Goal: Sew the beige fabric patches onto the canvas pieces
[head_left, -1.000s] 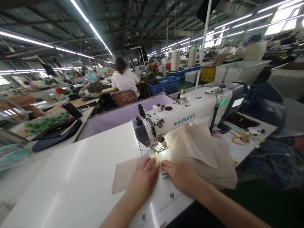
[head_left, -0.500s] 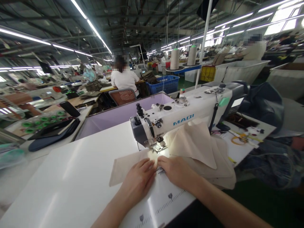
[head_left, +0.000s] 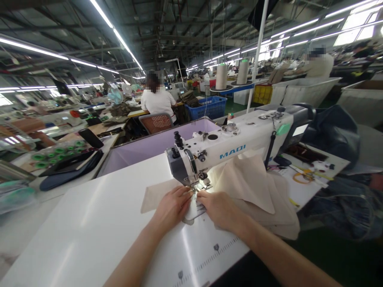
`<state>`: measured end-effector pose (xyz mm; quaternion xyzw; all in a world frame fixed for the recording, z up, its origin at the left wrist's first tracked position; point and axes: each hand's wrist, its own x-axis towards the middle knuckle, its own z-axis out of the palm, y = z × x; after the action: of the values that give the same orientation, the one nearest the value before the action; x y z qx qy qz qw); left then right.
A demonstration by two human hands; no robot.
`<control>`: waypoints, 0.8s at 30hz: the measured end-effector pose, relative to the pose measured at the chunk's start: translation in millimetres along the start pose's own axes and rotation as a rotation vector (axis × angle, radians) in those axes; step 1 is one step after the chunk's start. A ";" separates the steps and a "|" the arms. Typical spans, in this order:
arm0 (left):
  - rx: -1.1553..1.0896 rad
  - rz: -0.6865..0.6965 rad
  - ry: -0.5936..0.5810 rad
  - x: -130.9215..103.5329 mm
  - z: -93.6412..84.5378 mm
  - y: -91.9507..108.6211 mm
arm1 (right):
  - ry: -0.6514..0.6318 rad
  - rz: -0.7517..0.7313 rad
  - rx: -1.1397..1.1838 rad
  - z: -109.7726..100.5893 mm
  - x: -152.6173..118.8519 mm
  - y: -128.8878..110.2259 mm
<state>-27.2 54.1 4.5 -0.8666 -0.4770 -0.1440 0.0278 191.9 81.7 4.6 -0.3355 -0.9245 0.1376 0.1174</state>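
Note:
A white sewing machine [head_left: 233,148] stands on the table, its lit presser foot [head_left: 204,185] just ahead of my fingertips. Cream fabric [head_left: 152,194] runs under the foot, and a larger folded part [head_left: 243,179] is heaped to the right beneath the machine arm. My left hand [head_left: 174,204] presses down on the fabric left of the foot, fingers bent and close together. With its fingers curled, my right hand [head_left: 220,208] pinches the fabric edge just right of the needle area. The fingertips of both hands nearly meet there, partly hiding the edge they hold.
The white tabletop [head_left: 98,223] has a printed ruler along its front edge. Scissors with orange handles [head_left: 301,177] lie at the right. A lilac-lined bin [head_left: 134,153] stands behind the table; thread cones [head_left: 221,77] rise beyond the machine. A co-worker in white [head_left: 158,99] sits farther back.
Both hands have moved slightly forward toward the presser foot with the fabric. The left part of the fabric has slid away from me, uncovering more of the metal plate in front of the foot.

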 end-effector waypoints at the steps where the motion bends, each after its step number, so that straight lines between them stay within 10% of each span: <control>1: -0.003 -0.004 0.005 -0.2 0.7 0.2 | -0.003 -0.004 0.003 0.6 -1.9 -0.5; 12: 0.068 -0.131 -0.060 -6.8 4.1 4.2 | 0.045 0.018 0.002 12.7 -11.5 -2.1; 24: 0.062 -0.334 -0.326 -5.3 -7.8 82.5 | 0.044 0.031 0.119 12.8 -29.7 -6.5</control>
<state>37.2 3.5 17.9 -0.7863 -0.6159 0.0101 -0.0472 206.3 55.3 -8.9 -0.3451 -0.9066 0.1869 0.1552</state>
